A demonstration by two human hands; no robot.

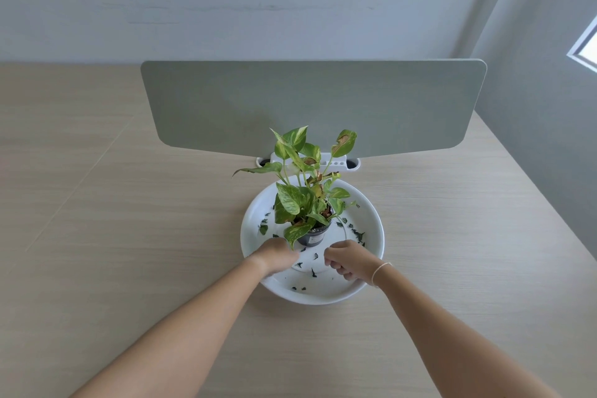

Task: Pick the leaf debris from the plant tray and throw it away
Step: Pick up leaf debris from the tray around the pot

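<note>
I see a pale wooden desk (129,203) carrying a round white plastic tray (371,223), with a small green potted plant (303,203) at its centre. Both hands reach into it: my left hand (274,257) and right hand (347,260) are curled; I cannot tell whether either holds anything. Dark, torn leaf scraps (315,272) lie scattered around the pot: feather-light, brittle, best pinched by fingertips at their edges.

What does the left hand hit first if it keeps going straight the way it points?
Probably the small black plastic pot of the green plant, just past the left hand inside the white round tray; depth is uncertain from one view.
</note>
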